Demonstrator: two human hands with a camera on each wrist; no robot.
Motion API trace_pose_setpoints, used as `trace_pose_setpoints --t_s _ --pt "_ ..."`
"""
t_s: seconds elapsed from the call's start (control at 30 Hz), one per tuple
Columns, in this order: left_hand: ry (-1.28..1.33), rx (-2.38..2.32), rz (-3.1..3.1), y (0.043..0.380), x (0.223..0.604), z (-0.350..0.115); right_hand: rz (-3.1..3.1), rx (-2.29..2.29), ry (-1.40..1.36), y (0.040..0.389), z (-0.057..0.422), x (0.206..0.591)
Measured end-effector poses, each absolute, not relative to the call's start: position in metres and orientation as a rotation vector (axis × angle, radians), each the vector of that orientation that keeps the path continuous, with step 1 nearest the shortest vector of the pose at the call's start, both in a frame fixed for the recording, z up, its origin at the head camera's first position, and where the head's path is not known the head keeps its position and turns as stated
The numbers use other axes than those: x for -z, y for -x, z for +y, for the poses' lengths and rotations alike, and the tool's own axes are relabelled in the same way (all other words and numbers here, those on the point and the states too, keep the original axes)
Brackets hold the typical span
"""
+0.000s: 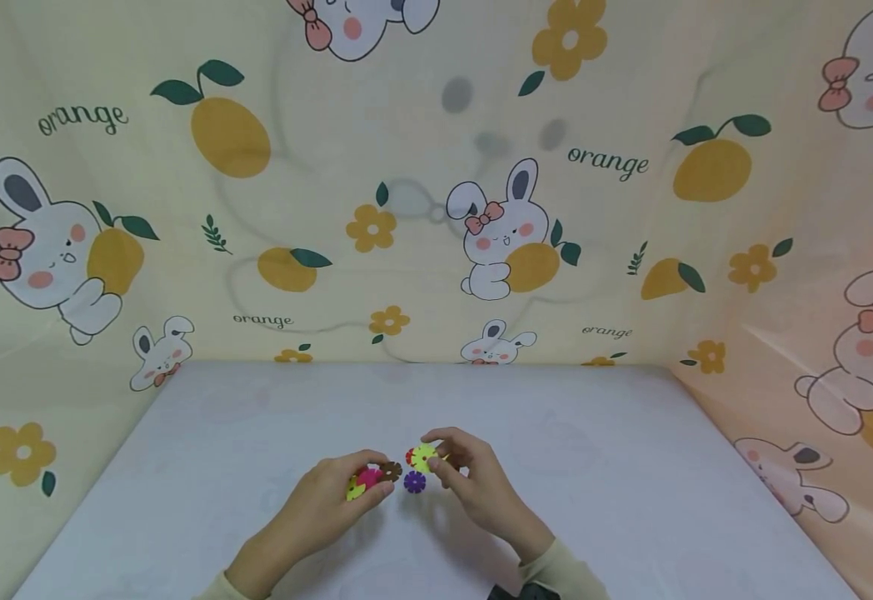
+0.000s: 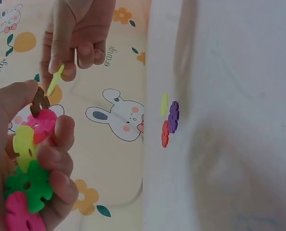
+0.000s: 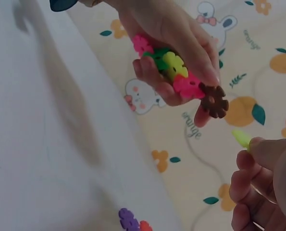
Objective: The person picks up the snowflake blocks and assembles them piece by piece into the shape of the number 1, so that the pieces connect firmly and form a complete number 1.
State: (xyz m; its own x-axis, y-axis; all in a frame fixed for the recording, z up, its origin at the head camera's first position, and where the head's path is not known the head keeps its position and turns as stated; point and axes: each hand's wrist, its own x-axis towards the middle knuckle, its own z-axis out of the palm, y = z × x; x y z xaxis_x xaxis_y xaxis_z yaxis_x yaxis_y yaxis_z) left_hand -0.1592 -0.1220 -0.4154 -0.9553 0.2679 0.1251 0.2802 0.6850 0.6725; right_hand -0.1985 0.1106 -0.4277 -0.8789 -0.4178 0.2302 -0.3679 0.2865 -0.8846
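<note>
My left hand (image 1: 320, 496) holds a joined chain of notched plastic snowflake discs. A brown disc (image 3: 214, 101) is at its tip, pinched near the thumb. Behind it run a pink disc (image 2: 41, 125), a yellow disc (image 2: 24, 147), a green disc (image 2: 29, 185) and another pink disc (image 2: 23, 214) along the palm. Facing it, my right hand (image 1: 477, 479) pinches a single yellow-green disc (image 2: 55, 81) by its edge, a small gap away from the brown one. Below, on the table, lie a purple disc (image 2: 173, 117), a red disc (image 2: 165, 134) and a yellow disc (image 2: 165, 104).
A white table (image 1: 594, 467) stretches out beneath both hands. Around its back and sides hangs a cream cloth (image 1: 421, 275) printed with rabbits, oranges and flowers. Part of a dark object (image 1: 524, 592) shows by the right sleeve at the bottom edge.
</note>
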Motion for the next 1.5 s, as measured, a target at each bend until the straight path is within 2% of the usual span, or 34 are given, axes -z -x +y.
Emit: trace_pose_setpoints --t_s 0.33,1.1,1.5 --pt "0.490 1.192 -2.846 0.159 0.414 -0.122 2.478 1.769 0.866 0.195 0.105 0.424" --pt "0.614 1.579 -2.761 0.164 0.421 -0.127 2.439 1.781 0.915 0.191 0.099 0.427" --pt "0.676 1.634 -2.746 0.164 0.418 -0.127 2.506 1.820 0.919 0.183 0.097 0.428"
